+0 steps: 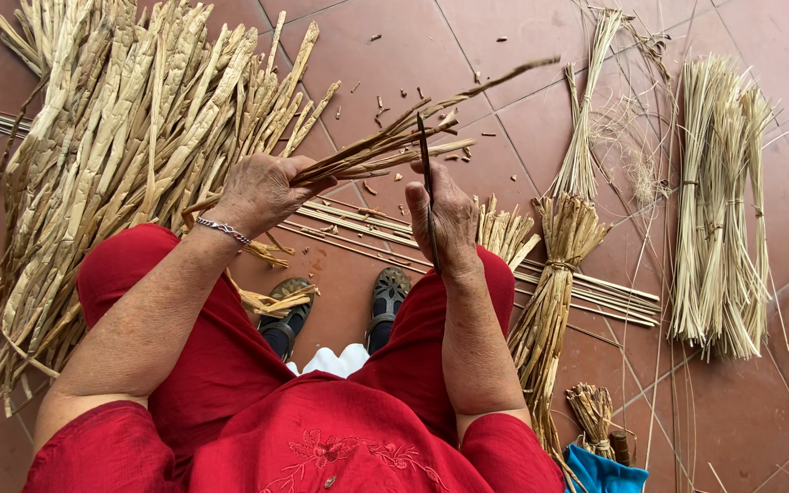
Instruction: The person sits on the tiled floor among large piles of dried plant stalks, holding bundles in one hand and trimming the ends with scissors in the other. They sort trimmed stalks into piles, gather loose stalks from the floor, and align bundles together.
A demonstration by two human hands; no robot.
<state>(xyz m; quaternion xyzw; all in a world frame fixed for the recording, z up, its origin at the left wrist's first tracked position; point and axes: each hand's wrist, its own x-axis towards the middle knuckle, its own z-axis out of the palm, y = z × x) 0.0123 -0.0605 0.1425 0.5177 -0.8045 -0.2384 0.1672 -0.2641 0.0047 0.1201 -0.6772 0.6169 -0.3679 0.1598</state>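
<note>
**Splitting reeds, much stock left**

At the far left a big heap of flat dried strips lies on the tiled floor, which reads as stock not yet worked. The left hand, a bracelet on its wrist, is raised over the left knee with fingers curled shut around a bunch of reeds whose ends fan out to the right. The right hand sits upright just beside it, closed on a thin dark blade that points away from the person and meets the bunch. Small chips scatter on the floor beyond. Thin split lengths lie under the hands. Further right, tied sheaves and a paler bundle look finished, so the work seems partway through.
</note>
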